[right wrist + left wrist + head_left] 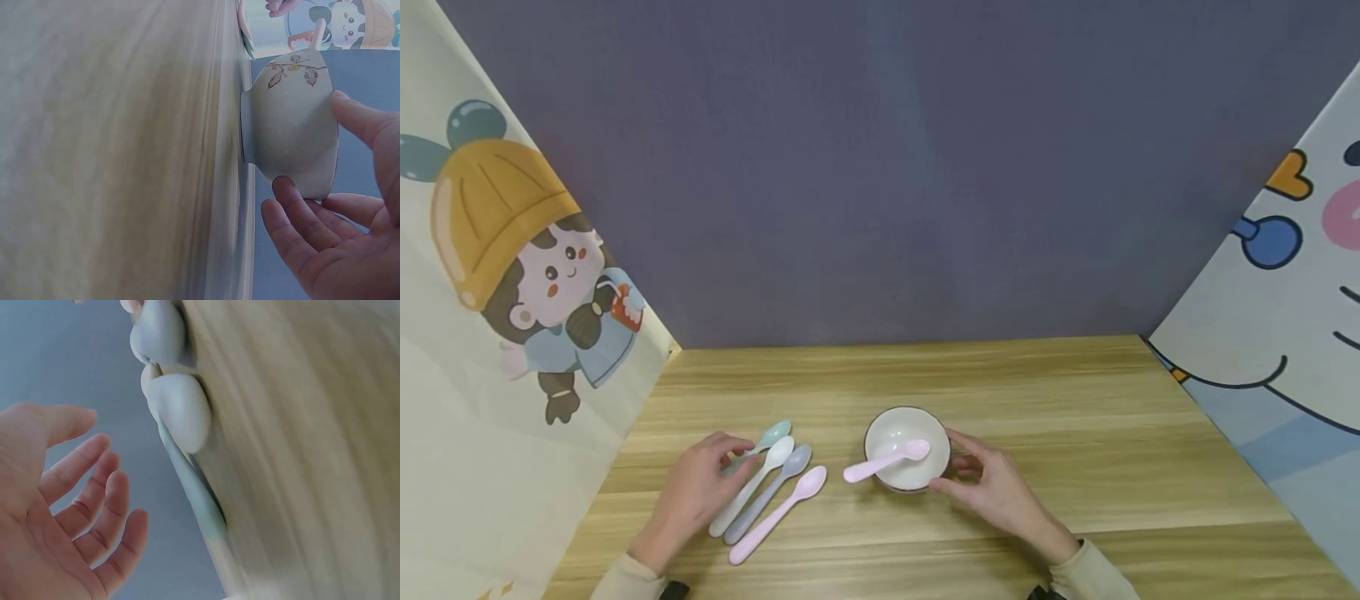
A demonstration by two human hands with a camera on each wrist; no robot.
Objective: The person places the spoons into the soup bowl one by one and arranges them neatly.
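Note:
A white bowl with a dark rim stands upright on the wooden table, and leaf sprigs decorate its outside in the right wrist view. My right hand holds its right side, thumb at the near rim and fingers curved round the wall. One pink spoon leans in the bowl, its handle sticking out over the left rim. To the left, a green spoon, a white spoon, a grey-blue spoon and another pink spoon lie side by side. Above the green one hovers my left hand, fingers loosely bent around nothing.
Behind the table rises a plain grey-blue panel. Cartoon-printed sheets flank it, one at the left and one at the right.

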